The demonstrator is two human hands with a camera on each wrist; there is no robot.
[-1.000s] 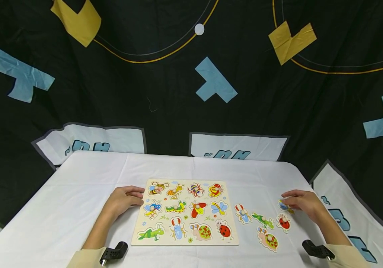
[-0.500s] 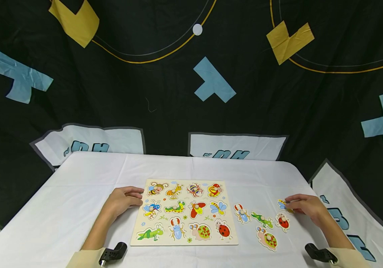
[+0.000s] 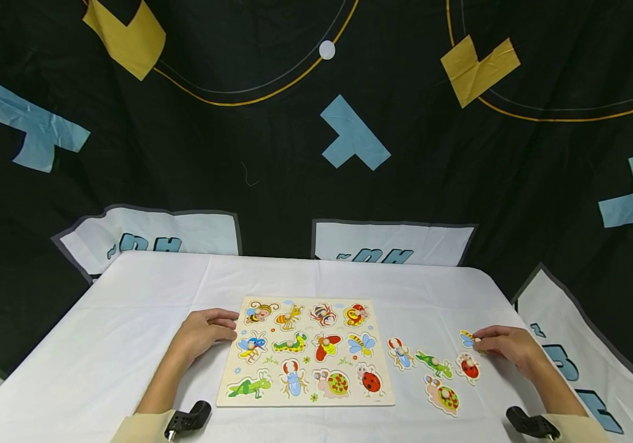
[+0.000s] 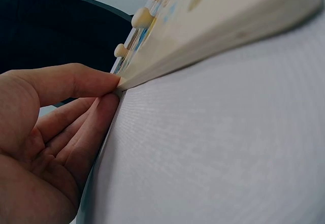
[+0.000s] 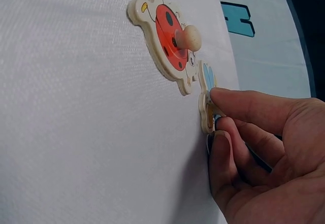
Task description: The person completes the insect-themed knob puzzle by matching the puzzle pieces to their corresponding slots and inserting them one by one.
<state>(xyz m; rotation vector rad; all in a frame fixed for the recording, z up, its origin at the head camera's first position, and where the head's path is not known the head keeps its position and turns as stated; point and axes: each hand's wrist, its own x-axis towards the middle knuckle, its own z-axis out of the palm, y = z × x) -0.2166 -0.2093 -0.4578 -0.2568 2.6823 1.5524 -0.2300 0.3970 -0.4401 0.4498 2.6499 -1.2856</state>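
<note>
My right hand (image 3: 515, 347) is over the far right of the tabletop in the head view. Its fingertips pinch a blue-winged bee puzzle piece (image 5: 207, 79); the fingers cover its knob. Beside it lies the red ladybug piece (image 5: 170, 38), with a wooden knob. My left hand (image 3: 200, 335) is at the left edge of the wooden puzzle board (image 3: 299, 400). In the left wrist view the fingertips (image 4: 109, 84) touch the board's edge. Several knobbed insect pieces sit on the board's upper two rows; the bottom row shows flat pictures.
Right of the board lie a stag beetle piece (image 3: 400, 355), a green grasshopper piece (image 3: 432, 364) and a snail piece (image 3: 442, 397). A white cloth (image 3: 128, 295) covers the table. A black curtain (image 3: 272, 147) hangs behind it.
My right hand has shifted slightly right and nearer to me, uncovering more of the bee piece's wings, and its fingers have closed in on it. My left hand stays at the board.
</note>
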